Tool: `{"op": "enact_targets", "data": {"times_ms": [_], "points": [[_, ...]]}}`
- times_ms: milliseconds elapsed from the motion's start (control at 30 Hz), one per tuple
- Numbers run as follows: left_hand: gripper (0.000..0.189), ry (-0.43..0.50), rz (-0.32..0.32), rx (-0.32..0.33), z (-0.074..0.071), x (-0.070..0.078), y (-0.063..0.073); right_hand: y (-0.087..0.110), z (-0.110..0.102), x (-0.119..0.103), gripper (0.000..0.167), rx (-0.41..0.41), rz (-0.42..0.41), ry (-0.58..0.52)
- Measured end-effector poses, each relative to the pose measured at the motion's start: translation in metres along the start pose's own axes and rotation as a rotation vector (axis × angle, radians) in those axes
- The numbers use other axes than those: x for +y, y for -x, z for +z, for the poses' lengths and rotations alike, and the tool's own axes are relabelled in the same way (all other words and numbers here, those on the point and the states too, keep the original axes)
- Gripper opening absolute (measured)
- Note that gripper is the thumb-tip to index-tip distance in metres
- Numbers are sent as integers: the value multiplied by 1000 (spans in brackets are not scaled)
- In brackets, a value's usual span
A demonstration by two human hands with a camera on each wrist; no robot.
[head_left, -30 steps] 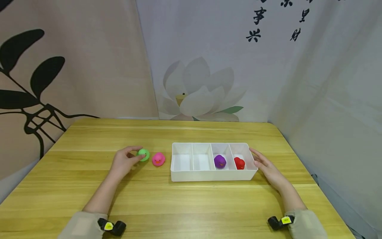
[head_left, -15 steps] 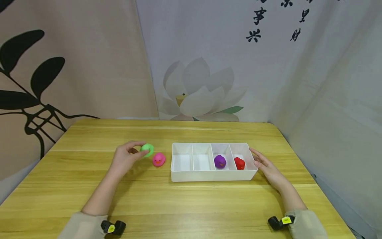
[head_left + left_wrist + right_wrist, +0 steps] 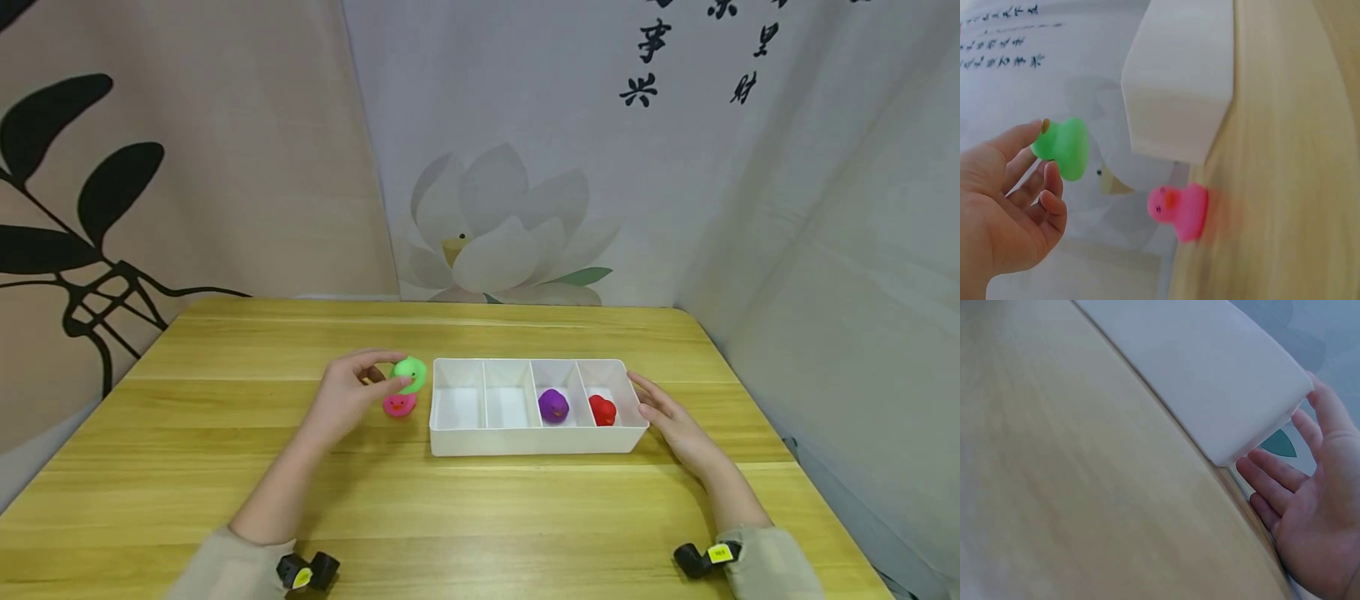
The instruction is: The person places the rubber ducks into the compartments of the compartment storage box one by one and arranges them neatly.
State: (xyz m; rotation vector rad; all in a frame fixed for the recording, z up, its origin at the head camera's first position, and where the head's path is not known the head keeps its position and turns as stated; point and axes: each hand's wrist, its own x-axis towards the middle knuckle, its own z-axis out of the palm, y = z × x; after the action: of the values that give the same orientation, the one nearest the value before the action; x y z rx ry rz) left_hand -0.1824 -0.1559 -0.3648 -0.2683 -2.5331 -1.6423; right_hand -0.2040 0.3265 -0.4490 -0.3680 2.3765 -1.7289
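Observation:
My left hand pinches a green rubber duck between thumb and fingers, raised above the table just left of the white divided box. Below the green duck, a pink rubber duck sits on the table; the head view shows its upper part overlapped. At the box's other end, my right hand rests its relaxed fingers against the end wall, with nothing in its palm. Inside the box, a purple duck lies in the third compartment from the left and a red duck in the rightmost.
The box stands on a wooden table, with thin walls splitting it into a row of compartments. Behind the table hangs a pale curtain printed with a lotus and dark characters. Each sleeve carries a small black wrist camera.
My left hand has lifted the green duck off the table and carried it right, over the pink duck toward the box. My right hand and the box have stayed put.

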Motion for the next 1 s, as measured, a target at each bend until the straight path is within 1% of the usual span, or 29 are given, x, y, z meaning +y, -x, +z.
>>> {"op": "enact_targets", "data": {"times_ms": [100, 233, 367, 533, 667, 833, 1000], "points": [[34, 29, 11, -27, 8, 7, -1, 0, 0, 0, 54, -1, -1, 6], [33, 54, 16, -70, 18, 11, -2, 0, -1, 0, 54, 2, -6, 5], [32, 62, 17, -88, 27, 16, -4, -1, -1, 1, 53, 4, -16, -1], [31, 94, 51, -118, 38, 22, -10, -1, 0, 1, 53, -6, -23, -9], [31, 88, 71, -144, 47, 25, -14, -1, 1, 0, 53, -5, -25, -6], [31, 85, 93, -170, 58, 30, -18, -1, 2, -1, 53, 8, -6, 5], [31, 75, 88, -205, 70, 35, -23, -1, 1, 0, 53, 4, -16, 0]]}}
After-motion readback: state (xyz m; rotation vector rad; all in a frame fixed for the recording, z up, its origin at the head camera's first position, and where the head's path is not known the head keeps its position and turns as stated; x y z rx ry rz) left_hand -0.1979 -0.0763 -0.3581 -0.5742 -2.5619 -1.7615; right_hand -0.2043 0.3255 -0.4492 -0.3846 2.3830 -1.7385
